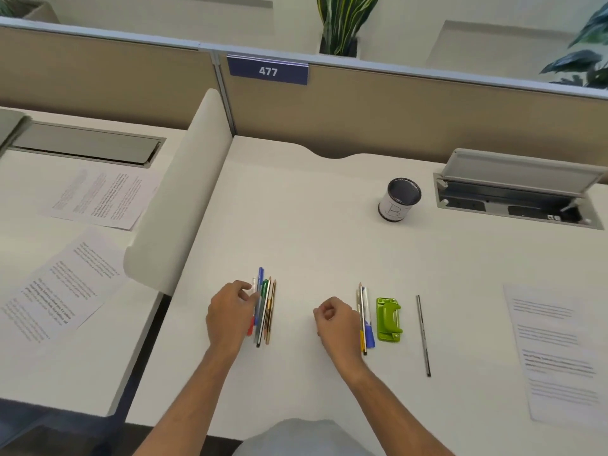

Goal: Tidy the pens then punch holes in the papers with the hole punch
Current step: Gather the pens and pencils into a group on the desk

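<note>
You are tidying pens near the worktop's front edge, left hand (232, 311) pinching the pen bundle (266, 307), right hand (335, 319) curled empty beside the smaller pen group (364, 319), which is probably needing gathering next toward the pen cup (399, 199).

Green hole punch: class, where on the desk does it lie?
Head view, right of centre: the green hole punch lies between a small pen bundle by the right hand and a lone grey pen.

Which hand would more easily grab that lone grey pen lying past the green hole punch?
Right. The right hand appears empty and lies nearer the grey pen, on the same side as the hole punch. The left hand is farther off, touching the pen bundle.
</note>
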